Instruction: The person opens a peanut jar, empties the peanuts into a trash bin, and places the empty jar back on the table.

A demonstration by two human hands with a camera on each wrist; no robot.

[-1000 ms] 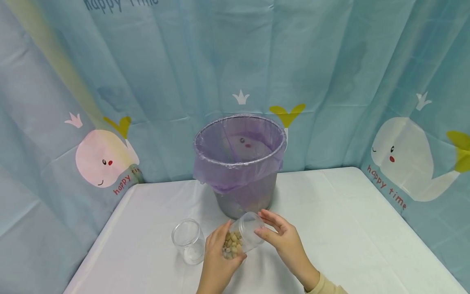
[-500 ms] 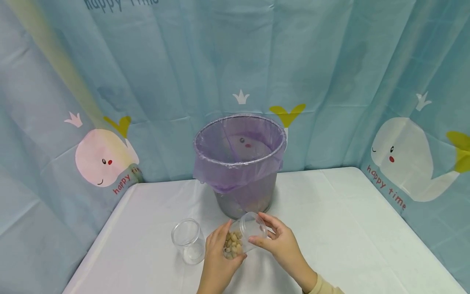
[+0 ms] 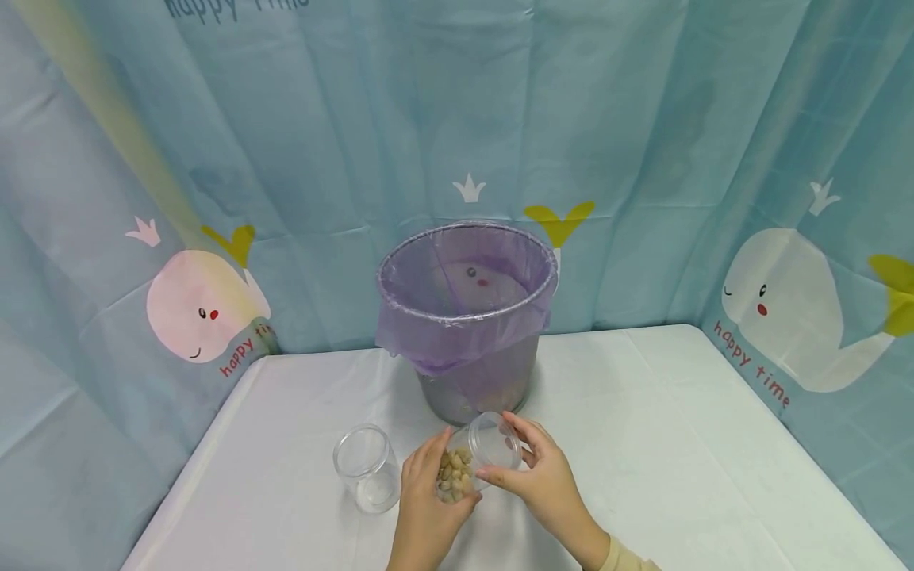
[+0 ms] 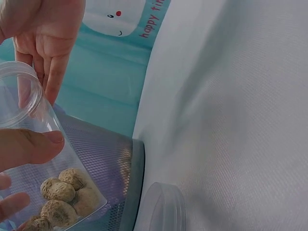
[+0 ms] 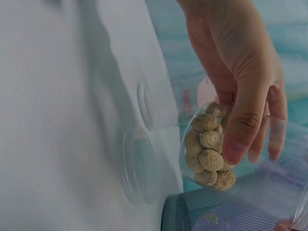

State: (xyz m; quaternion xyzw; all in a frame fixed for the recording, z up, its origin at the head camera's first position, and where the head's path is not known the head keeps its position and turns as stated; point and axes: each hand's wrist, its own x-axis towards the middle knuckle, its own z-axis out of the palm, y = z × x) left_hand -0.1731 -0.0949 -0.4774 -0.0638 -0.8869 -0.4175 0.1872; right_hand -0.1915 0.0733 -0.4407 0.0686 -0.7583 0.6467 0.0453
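A clear plastic jar (image 3: 494, 441) lies tilted in both hands, its mouth to the right in the head view. Wrinkled tan balls (image 3: 455, 474), several of them and like coated nuts, are gathered at its bottom end. My left hand (image 3: 432, 507) grips that lower end, thumb (image 4: 33, 147) and fingers around the wall. At the mouth my right hand (image 3: 544, 479) holds the rim between thumb and fingers. The right wrist view shows the left hand (image 5: 248, 82) over the balls (image 5: 208, 149); only a fingertip of the right hand appears there.
A second clear jar (image 3: 366, 468) stands upright on the white table (image 3: 643, 444), left of the left hand. Behind the hands is a mesh bin (image 3: 474, 385) with a purple bag (image 3: 464, 345) over its rim. A blue curtain (image 3: 343, 119) surrounds the table.
The right thumb has shifted left across the jar's mouth, and the mouth has turned and edged slightly right. The left hand keeps its hold; the second jar and the bin have not moved.
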